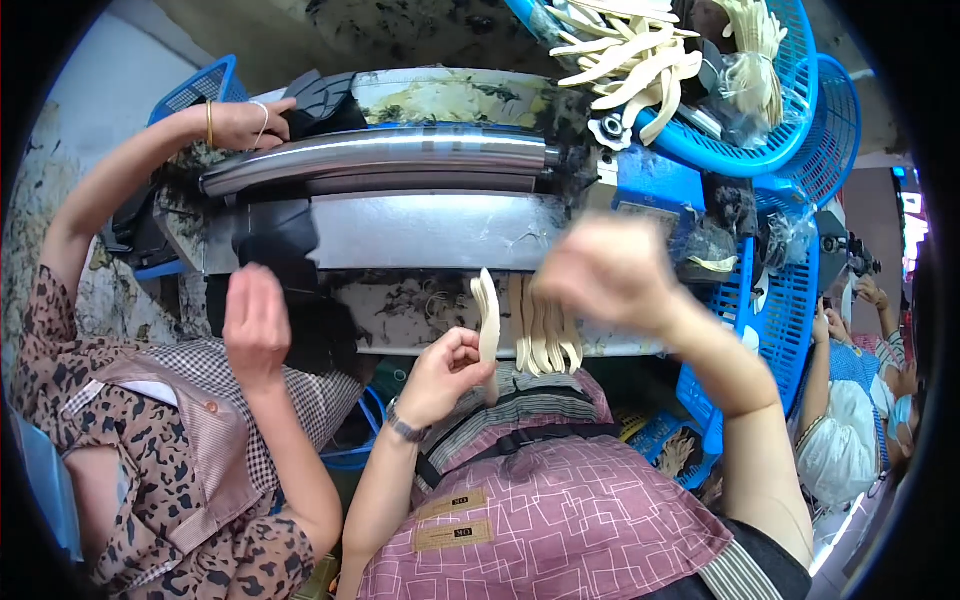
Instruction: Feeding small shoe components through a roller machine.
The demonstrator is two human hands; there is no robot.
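My left hand [440, 376], with a watch on the wrist, is closed on a few cream curved strips [486, 315] that stand upright from its fingers. To its right, a row of similar cream strips [545, 345] lies side by side over the near edge of the work surface, just in front of the machine's metal plate [430, 232]. Above this row hovers my right hand [612, 268], smeared by motion. Its fingers cannot be made out, nor whether anything is in them.
A shiny steel roller [380, 160] spans the machine behind the plate. At my left a co-worker handles black pieces [277, 235] with one hand and reaches over the roller with the other. Blue baskets [790, 150] with more strips stand at the right.
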